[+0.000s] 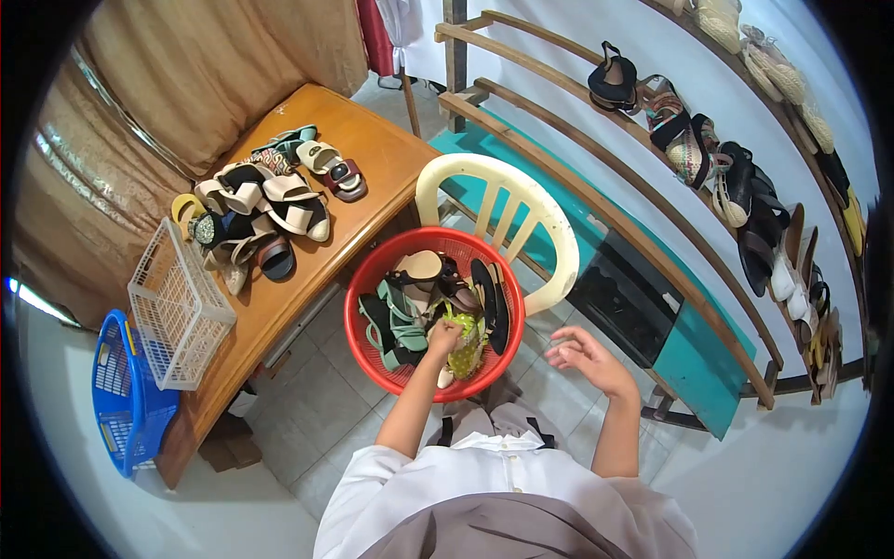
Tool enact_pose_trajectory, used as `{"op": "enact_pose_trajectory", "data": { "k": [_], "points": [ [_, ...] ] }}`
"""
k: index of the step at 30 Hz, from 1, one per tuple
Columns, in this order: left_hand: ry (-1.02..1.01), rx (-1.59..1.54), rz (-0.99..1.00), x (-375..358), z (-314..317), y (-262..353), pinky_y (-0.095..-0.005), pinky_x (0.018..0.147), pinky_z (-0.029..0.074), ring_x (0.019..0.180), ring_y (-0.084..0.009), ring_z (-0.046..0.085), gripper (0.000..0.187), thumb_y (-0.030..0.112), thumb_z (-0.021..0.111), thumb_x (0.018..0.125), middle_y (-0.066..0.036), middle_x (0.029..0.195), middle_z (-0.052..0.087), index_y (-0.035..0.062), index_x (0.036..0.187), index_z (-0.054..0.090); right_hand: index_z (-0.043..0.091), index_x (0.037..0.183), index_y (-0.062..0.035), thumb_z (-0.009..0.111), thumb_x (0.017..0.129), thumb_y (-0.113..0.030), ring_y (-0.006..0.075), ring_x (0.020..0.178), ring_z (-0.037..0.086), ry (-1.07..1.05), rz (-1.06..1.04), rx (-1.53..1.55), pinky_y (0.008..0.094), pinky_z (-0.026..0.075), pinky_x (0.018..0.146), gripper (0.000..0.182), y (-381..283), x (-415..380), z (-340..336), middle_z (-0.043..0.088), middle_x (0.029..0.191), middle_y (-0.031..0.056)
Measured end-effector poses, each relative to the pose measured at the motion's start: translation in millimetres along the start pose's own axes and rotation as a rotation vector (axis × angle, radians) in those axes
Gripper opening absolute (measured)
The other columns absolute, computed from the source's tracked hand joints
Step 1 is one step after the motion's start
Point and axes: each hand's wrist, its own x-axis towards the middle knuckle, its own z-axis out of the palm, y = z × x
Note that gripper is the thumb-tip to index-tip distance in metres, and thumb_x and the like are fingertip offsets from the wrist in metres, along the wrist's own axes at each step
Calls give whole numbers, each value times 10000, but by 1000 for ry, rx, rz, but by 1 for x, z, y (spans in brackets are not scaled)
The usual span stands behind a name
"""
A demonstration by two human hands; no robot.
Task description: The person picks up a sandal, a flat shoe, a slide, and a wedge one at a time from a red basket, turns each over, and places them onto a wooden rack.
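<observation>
A red plastic basket (355,312) full of shoes rests in front of me, on or against a cream plastic chair (549,219). Inside it, my left hand (445,337) is closed at the edge of a yellow-green dotted shoe (464,352), whose full shape is partly hidden. Mint-green strappy sandals (402,317) lie left of that hand. Along the basket's right side are black flat shoes (487,296), and a beige shoe (419,266) sits near the far rim. My right hand (589,359) hovers right of the basket, fingers apart and holding nothing.
On the left, a wooden table (386,158) carries a pile of sandals (265,205) and a white plastic basket (191,312). A blue basket (126,401) is at its near end. Wooden racks (596,140) with several shoes line the right wall, beside a teal cabinet (708,373).
</observation>
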Motion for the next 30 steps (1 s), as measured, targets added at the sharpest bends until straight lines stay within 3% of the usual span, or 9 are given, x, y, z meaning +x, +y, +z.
{"op": "enact_pose_trajectory", "data": {
  "k": [3, 6, 9, 12, 13, 20, 23, 27, 30],
  "points": [
    [201, 1, -29, 30, 19, 4, -237, 435, 344, 473, -88, 415, 286, 216, 653, 785, 1, 602, 451, 45, 871, 440, 448, 1138, -65, 515, 891, -227, 154, 906, 565, 38, 31, 2, 280, 437, 787, 303, 7, -16, -1, 581, 1009, 90],
    [44, -200, -208, 62, 21, 2, -244, 437, 343, 454, -90, 396, 295, 267, 665, 779, 7, 595, 415, 71, 813, 448, 453, 1136, -62, 514, 890, -221, 158, 913, 565, 74, 57, 10, 282, 436, 794, 299, 9, -28, -4, 579, 1013, 94],
    [211, -251, -322, 70, 40, 16, -265, 459, 362, 498, -121, 436, 298, 285, 665, 781, -31, 652, 494, 52, 849, 492, 457, 1136, -60, 515, 889, -218, 162, 923, 563, 105, 65, 16, 285, 434, 801, 299, 10, -33, -12, 577, 1015, 96],
    [245, -186, -370, 77, 49, 27, -293, 504, 389, 617, -168, 497, 364, 316, 667, 780, -90, 817, 570, 19, 941, 532, 461, 1139, -57, 517, 887, -219, 164, 930, 561, 128, 69, 19, 286, 433, 808, 305, 4, -33, -21, 577, 1013, 98],
    [183, -196, -421, 91, 46, 17, -330, 560, 421, 754, -214, 522, 470, 332, 674, 773, -129, 991, 568, -17, 1050, 527, 462, 1140, -56, 518, 887, -221, 164, 932, 560, 133, 70, 20, 287, 432, 810, 307, 1, -32, -24, 577, 1012, 98],
    [390, 88, -386, 134, 42, -29, -334, 511, 420, 582, -228, 515, 434, 336, 708, 703, -121, 861, 597, -36, 884, 576, 502, 1109, -36, 515, 888, -156, 153, 983, 545, 28, -10, 7, 286, 435, 840, 252, -7, -1, -36, 547, 1056, 62],
    [474, 24, -355, 114, 37, -17, -314, 461, 395, 550, -201, 508, 400, 339, 693, 695, -105, 822, 593, -19, 831, 575, 508, 1107, -33, 512, 890, -140, 142, 992, 540, -53, 2, -2, 284, 436, 848, 242, -12, 20, -38, 540, 1064, 52],
    [232, -234, -339, 45, 23, 40, -245, 441, 374, 528, -126, 488, 372, 401, 635, 730, -34, 742, 576, 53, 850, 575, 510, 1106, -36, 508, 894, -143, 134, 982, 543, -133, 21, -13, 281, 438, 853, 237, -19, 48, -34, 549, 1050, 47],
    [130, -395, -335, 25, 7, 27, -215, 463, 374, 539, -106, 485, 361, 395, 619, 748, -13, 757, 585, 80, 916, 571, 511, 1103, -38, 506, 896, -145, 134, 974, 549, -189, -27, -20, 277, 438, 851, 233, -23, 66, -25, 558, 1037, 45]
  ]
}}
